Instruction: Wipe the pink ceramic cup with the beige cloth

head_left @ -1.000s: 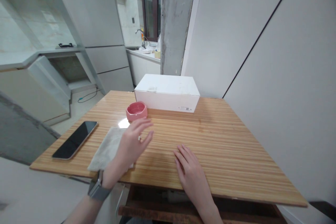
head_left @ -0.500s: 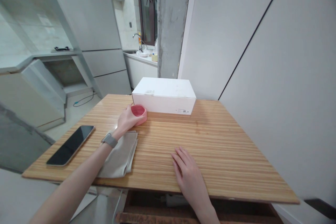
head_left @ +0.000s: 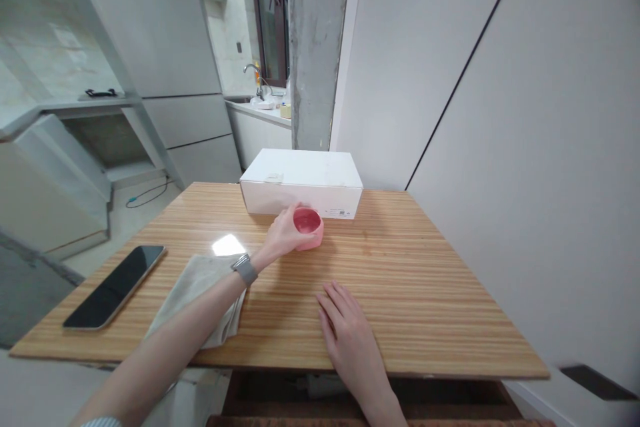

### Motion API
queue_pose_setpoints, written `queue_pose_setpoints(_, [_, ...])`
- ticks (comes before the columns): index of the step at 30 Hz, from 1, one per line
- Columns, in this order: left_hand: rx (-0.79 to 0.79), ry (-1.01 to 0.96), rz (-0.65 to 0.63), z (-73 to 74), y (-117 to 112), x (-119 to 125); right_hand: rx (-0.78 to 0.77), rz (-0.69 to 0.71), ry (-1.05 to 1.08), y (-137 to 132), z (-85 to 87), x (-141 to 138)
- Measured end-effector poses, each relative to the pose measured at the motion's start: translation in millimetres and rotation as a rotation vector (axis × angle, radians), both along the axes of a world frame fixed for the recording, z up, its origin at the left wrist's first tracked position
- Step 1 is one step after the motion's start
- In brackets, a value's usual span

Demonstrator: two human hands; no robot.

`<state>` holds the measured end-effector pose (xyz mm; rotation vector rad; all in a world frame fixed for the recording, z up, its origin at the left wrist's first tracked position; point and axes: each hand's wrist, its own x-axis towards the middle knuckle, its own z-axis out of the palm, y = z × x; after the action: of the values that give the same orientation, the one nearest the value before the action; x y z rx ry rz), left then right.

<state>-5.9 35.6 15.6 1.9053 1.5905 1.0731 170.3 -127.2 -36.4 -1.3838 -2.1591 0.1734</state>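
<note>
My left hand (head_left: 283, 233) is wrapped round a small pink bowl (head_left: 308, 227), which sits on or just above the wooden table (head_left: 430, 293), in front of a white box (head_left: 301, 182). A grey watch is on that wrist. My right hand (head_left: 347, 332) lies flat on the table near its front edge, fingers stretched out, holding nothing. A folded grey cloth (head_left: 195, 293) lies under my left forearm.
A black phone (head_left: 115, 286) lies face up near the table's left front corner. A white wall runs along the table's right side. Behind the table stand a concrete pillar, a fridge and a kitchen counter with a sink.
My left hand reached forward from above the cloth, closed on the pink bowl, and has carried it to the right along the front of the white box. My right hand stayed flat.
</note>
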Motion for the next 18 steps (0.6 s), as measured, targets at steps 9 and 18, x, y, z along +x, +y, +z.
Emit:
queue_pose_setpoints(9, [0.018,0.096,-0.008,-9.6,2,3,-0.012,0.001,-0.016,-1,0.6,-1])
queue_pose_setpoints(18, [0.199,0.104,-0.097,20.8,-59,-34,-0.012,0.009,-0.054,-1,1.1,1])
